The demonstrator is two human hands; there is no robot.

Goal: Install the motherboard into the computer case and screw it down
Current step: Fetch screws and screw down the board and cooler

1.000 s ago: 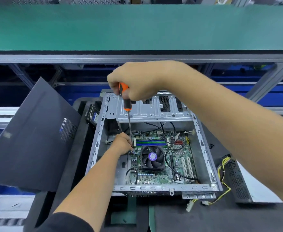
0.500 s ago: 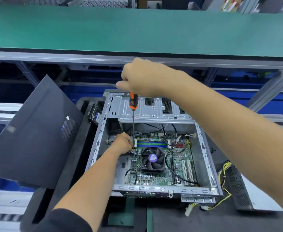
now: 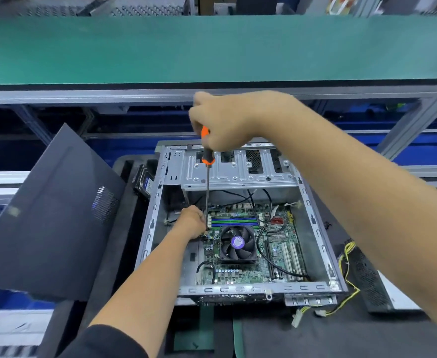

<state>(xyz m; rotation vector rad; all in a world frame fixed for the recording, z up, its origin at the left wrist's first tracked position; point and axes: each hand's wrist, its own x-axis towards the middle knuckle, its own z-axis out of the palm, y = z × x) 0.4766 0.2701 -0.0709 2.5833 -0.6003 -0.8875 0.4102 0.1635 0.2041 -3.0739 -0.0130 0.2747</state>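
Orange-and-black handle up top: the right hand (image 3: 227, 120) is clenched round the long-shafted screwdriver (image 3: 207, 177), held upright, its steel shaft dropping straight into the open grey metal computer case (image 3: 315, 228). Green motherboard (image 3: 248, 254) lies flat on the case floor, black cooler fan (image 3: 238, 242) at its middle. Left hand (image 3: 192, 220) sits down at the board's left edge, fingers curled beside the tip; the tip and any screw are hidden behind those fingers, so its grip can't be judged
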